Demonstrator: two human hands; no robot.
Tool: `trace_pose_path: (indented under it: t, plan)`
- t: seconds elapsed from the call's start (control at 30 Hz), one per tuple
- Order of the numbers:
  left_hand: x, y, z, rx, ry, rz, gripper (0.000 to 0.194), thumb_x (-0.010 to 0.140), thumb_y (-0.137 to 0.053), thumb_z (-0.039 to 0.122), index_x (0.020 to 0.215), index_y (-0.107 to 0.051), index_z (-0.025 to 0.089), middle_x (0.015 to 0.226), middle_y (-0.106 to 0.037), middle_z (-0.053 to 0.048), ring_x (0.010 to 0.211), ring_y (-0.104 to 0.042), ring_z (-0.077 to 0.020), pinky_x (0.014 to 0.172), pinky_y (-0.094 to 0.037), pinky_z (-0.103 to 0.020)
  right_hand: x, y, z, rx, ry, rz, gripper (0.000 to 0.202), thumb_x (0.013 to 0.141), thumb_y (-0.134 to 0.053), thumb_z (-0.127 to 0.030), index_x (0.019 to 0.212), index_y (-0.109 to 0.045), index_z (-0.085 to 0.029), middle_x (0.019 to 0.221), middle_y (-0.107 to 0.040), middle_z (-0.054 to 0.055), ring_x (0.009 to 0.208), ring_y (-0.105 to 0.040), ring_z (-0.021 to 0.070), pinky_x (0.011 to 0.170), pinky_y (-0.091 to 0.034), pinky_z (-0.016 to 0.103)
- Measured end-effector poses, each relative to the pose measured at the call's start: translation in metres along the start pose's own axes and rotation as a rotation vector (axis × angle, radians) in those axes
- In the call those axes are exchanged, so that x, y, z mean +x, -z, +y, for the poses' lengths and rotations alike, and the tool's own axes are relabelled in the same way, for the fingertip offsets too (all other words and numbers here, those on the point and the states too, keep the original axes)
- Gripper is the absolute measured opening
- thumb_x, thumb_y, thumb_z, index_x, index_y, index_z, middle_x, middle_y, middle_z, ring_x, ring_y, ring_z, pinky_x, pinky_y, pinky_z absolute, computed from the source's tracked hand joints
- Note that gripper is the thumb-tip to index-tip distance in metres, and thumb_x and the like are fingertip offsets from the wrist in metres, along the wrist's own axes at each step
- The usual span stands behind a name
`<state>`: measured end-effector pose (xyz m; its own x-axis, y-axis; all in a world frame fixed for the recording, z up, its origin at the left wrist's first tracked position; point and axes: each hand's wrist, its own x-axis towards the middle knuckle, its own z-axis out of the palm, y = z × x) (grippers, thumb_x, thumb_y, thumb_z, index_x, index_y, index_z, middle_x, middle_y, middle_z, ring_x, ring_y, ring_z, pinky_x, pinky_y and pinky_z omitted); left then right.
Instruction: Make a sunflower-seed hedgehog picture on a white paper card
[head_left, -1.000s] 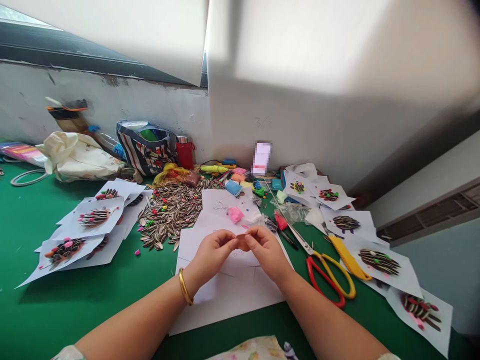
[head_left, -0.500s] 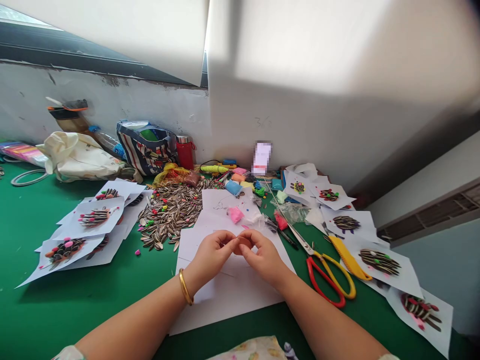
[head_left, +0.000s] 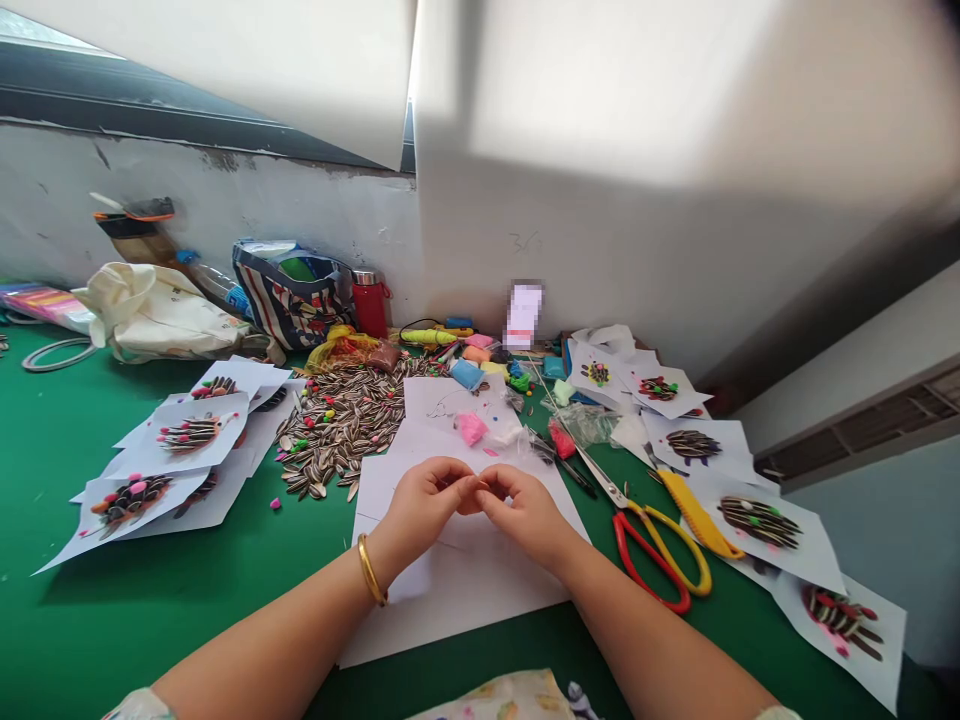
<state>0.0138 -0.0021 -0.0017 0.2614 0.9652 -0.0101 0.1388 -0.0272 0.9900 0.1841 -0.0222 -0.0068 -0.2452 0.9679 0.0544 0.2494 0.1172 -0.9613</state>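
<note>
Over the white paper point(head_left: 465, 620), my left hand point(head_left: 431, 500) and my right hand point(head_left: 517, 510) meet fingertip to fingertip. Between them they pinch a small piece of orange-brown modelling clay point(head_left: 474, 484), mostly hidden by the fingers. A gold bangle point(head_left: 370, 570) circles my left wrist. Beyond my hands lie a bag of pink clay point(head_left: 472, 429) and a sheet with a pencil drawing point(head_left: 439, 398). Sunflower seeds point(head_left: 341, 430) are heaped to the left of the drawing.
Scissors point(head_left: 630, 505) with red and yellow handles lie right of my hands, beside a yellow utility knife point(head_left: 697, 515). Seed-picture cards point(head_left: 199, 430) are stacked at left, more cards point(head_left: 765, 520) at right. A red flask point(head_left: 370, 305) and bags point(head_left: 161, 315) stand along the wall.
My fingers have shifted around the clay piece, and less of it shows now between the fingertips. The hands stay in nearly the same place over the paper.
</note>
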Motion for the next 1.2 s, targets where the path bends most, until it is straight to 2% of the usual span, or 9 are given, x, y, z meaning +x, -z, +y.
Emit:
trace_pose_path:
  t: [0.07, 0.27, 0.37, 0.5, 0.6, 0.7, 0.8, 0.93, 1.2]
  plan:
    - [0.000, 0.000, 0.000, -0.023, 0.009, -0.005, 0.025, 0.079, -0.066, 0.042, 0.080, -0.070, 0.017, 0.071, -0.070, -0.004, 0.067, -0.065, -0.0175, 0.064, -0.053, -0.028, 0.002, 0.002, 0.002, 0.024, 0.018, 0.028, 0.014, 0.085, -0.060, -0.031, 0.092, -0.066, -0.021, 0.088, -0.070, 0.002, 0.081, -0.064, 0.0170, 0.074, -0.050, 0.029]
    - [0.009, 0.012, -0.005, 0.065, -0.018, 0.092, 0.041, 0.088, -0.054, 0.045, 0.118, -0.065, 0.019, 0.096, -0.073, -0.007, 0.088, -0.067, -0.0210, 0.075, -0.054, -0.032, 0.011, 0.014, 0.017, 0.130, -0.029, 0.170, 0.024, 0.085, -0.061, -0.041, 0.097, -0.063, -0.021, 0.095, -0.071, 0.006, 0.090, -0.067, 0.0217, 0.083, -0.051, 0.036]
    - [0.019, 0.022, -0.012, 0.149, -0.040, 0.130, 0.035, 0.087, -0.055, 0.039, 0.113, -0.065, 0.018, 0.102, -0.072, -0.009, 0.095, -0.067, -0.0220, 0.083, -0.053, -0.034, 0.013, 0.017, 0.021, -0.005, -0.034, 0.178, 0.021, 0.086, -0.058, -0.038, 0.094, -0.064, -0.020, 0.092, -0.071, 0.004, 0.087, -0.065, 0.0207, 0.081, -0.050, 0.034]
    - [0.029, 0.029, -0.025, 0.325, -0.036, 0.058, 0.030, 0.087, -0.050, 0.032, 0.108, -0.067, 0.020, 0.097, -0.073, -0.007, 0.093, -0.068, -0.0223, 0.085, -0.052, -0.035, 0.011, 0.012, 0.024, -0.157, -0.041, 0.119, 0.016, 0.086, -0.055, -0.033, 0.089, -0.065, -0.021, 0.085, -0.070, 0.001, 0.080, -0.063, 0.0183, 0.076, -0.047, 0.031]
    - [0.028, 0.028, -0.032, 0.435, -0.016, 0.009, 0.032, 0.089, -0.046, 0.032, 0.110, -0.067, 0.021, 0.095, -0.073, -0.006, 0.087, -0.069, -0.0215, 0.074, -0.052, -0.031, 0.011, 0.005, 0.025, -0.199, -0.040, 0.094, 0.015, 0.087, -0.053, -0.031, 0.088, -0.064, -0.022, 0.083, -0.069, 0.000, 0.077, -0.062, 0.0170, 0.073, -0.046, 0.029]
    - [0.026, 0.025, -0.034, 0.497, -0.016, -0.003, 0.034, 0.091, -0.043, 0.033, 0.111, -0.067, 0.021, 0.096, -0.073, -0.005, 0.072, -0.068, -0.0186, 0.063, -0.051, -0.028, 0.014, 0.001, 0.027, -0.206, -0.045, 0.095, 0.014, 0.087, -0.052, -0.030, 0.087, -0.064, -0.022, 0.081, -0.069, 0.000, 0.077, -0.062, 0.0166, 0.073, -0.045, 0.029]
    - [0.025, 0.024, -0.034, 0.518, -0.008, -0.008, 0.034, 0.091, -0.043, 0.033, 0.112, -0.066, 0.022, 0.097, -0.073, -0.005, 0.065, -0.067, -0.0169, 0.062, -0.050, -0.028, 0.016, -0.001, 0.030, -0.173, -0.052, 0.101, 0.014, 0.086, -0.053, -0.031, 0.087, -0.063, -0.021, 0.081, -0.069, 0.000, 0.076, -0.061, 0.0164, 0.071, -0.045, 0.028]
    - [0.025, 0.025, -0.032, 0.538, -0.016, -0.011, 0.034, 0.091, -0.043, 0.034, 0.112, -0.067, 0.022, 0.101, -0.073, -0.006, 0.075, -0.069, -0.0200, 0.069, -0.051, -0.030, 0.015, 0.000, 0.031, -0.190, -0.069, 0.094, 0.015, 0.087, -0.052, -0.032, 0.088, -0.063, -0.022, 0.082, -0.069, -0.001, 0.076, -0.061, 0.0164, 0.068, -0.044, 0.027]
    - [0.025, 0.025, -0.030, 0.629, -0.096, -0.004, 0.031, 0.089, -0.047, 0.029, 0.109, -0.070, 0.021, 0.106, -0.073, -0.007, 0.097, -0.067, -0.0243, 0.086, -0.049, -0.034, 0.014, 0.006, 0.024, -0.450, -0.123, 0.104, 0.013, 0.085, -0.053, -0.028, 0.089, -0.065, -0.024, 0.082, -0.071, 0.000, 0.075, -0.062, 0.0172, 0.066, -0.041, 0.027]
